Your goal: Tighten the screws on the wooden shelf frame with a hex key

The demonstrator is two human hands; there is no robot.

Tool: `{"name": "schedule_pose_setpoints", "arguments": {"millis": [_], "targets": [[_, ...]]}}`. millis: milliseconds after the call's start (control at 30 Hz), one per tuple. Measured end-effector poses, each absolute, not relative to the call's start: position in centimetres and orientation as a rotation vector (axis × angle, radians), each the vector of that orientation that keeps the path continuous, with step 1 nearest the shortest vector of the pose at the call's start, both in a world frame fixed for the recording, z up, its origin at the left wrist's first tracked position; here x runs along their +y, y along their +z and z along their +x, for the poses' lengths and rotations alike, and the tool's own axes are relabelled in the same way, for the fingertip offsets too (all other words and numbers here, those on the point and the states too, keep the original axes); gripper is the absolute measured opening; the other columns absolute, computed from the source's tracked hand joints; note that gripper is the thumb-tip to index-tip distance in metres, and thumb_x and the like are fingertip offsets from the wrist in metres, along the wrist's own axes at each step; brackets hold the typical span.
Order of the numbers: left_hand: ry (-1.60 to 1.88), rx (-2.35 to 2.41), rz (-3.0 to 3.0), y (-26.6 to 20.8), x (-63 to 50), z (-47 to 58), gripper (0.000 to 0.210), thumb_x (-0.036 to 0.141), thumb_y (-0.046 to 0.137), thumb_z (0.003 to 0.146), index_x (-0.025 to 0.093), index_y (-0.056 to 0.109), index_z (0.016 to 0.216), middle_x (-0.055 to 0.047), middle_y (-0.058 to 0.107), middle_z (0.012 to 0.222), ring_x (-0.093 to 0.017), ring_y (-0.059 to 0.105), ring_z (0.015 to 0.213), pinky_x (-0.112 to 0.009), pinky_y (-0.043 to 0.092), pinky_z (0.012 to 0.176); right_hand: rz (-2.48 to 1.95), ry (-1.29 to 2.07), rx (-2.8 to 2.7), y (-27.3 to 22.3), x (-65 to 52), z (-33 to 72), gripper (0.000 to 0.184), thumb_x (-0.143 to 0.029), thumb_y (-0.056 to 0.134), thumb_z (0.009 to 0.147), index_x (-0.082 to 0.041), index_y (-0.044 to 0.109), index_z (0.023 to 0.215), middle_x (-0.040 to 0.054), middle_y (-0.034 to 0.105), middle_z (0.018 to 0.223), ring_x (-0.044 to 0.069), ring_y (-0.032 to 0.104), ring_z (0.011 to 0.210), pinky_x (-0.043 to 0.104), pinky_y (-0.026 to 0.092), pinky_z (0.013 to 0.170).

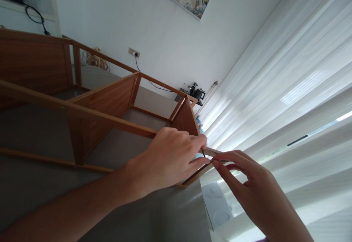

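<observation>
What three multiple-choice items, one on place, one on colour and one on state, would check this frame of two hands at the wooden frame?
1. Where do the left hand and right hand meet?
A. at the end corner of the wooden frame
B. at the wall socket
C. at the picture

2. What colour are the curtains?
A. red
B. white
C. green

3. How are the left hand's fingers?
A. spread flat
B. hanging free
C. pinching a thin dark pin

Answers: 1 A, both hands touch there; 2 B, pale and backlit; 3 C, fingertips close on it.
</observation>
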State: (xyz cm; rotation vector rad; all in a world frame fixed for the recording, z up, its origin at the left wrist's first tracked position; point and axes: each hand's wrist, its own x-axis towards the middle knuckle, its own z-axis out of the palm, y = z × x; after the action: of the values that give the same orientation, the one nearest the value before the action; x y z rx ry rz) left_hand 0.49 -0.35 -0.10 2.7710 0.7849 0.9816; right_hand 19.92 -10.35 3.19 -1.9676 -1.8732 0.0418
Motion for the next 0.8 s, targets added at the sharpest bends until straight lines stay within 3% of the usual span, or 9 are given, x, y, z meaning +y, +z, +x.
{"name": "schedule_pose_setpoints", "arguments": {"millis": [200, 400, 600, 800], "targets": [[0.967, 0.806, 2.775, -0.1, -0.4, 0.5, 0.032, 0.051, 0.044, 0.097, 0.025, 0.059, 0.106, 0.001, 0.071, 0.082, -0.021, 0.067, 0.076, -0.033, 0.039, 0.065, -1.99, 0.135, -1.898, 3.0, -10.1, 19.8, 0.019, -0.041, 0.059, 0.089, -0.029, 0.074, 0.092, 0.0004, 0.075, 0.098, 0.017, 0.069, 0.078, 0.02, 0.052, 0.05], [0.96, 0.78, 2.752, 0.1, -0.5, 0.4, 0.025, 0.046, 0.05, 0.095, 0.024, 0.059, 0.105, 0.003, 0.071, 0.085, -0.019, 0.066, 0.076, -0.033, 0.04, 0.066, -2.016, 0.324, -1.905, 3.2, -9.7, 18.8, 0.023, -0.04, 0.055, 0.091, -0.031, 0.077, 0.09, -0.0003, 0.076, 0.092, 0.022, 0.07, 0.085, 0.029, 0.056, 0.075], [0.958, 0.77, 2.742, 0.3, -0.5, 0.3, 0.02, 0.04, 0.054, 0.092, 0.025, 0.059, 0.104, 0.003, 0.072, 0.086, -0.018, 0.066, 0.076, -0.033, 0.039, 0.067, -1.995, 0.403, -1.955, 3.2, -8.9, 18.5, 0.025, -0.036, 0.056, 0.09, -0.028, 0.076, 0.078, -0.0007, 0.073, 0.077, 0.022, 0.069, 0.086, 0.026, 0.052, 0.066], [0.954, 0.773, 2.747, 0.4, -0.5, 0.3, 0.019, 0.04, 0.053, 0.093, 0.025, 0.059, 0.103, 0.004, 0.071, 0.084, -0.018, 0.066, 0.075, -0.033, 0.039, 0.066, -1.977, 0.398, -1.962, 3.3, -8.7, 18.5, 0.022, -0.033, 0.058, 0.088, -0.027, 0.076, 0.077, -0.0035, 0.073, 0.079, 0.017, 0.066, 0.074, 0.023, 0.049, 0.062]]}}
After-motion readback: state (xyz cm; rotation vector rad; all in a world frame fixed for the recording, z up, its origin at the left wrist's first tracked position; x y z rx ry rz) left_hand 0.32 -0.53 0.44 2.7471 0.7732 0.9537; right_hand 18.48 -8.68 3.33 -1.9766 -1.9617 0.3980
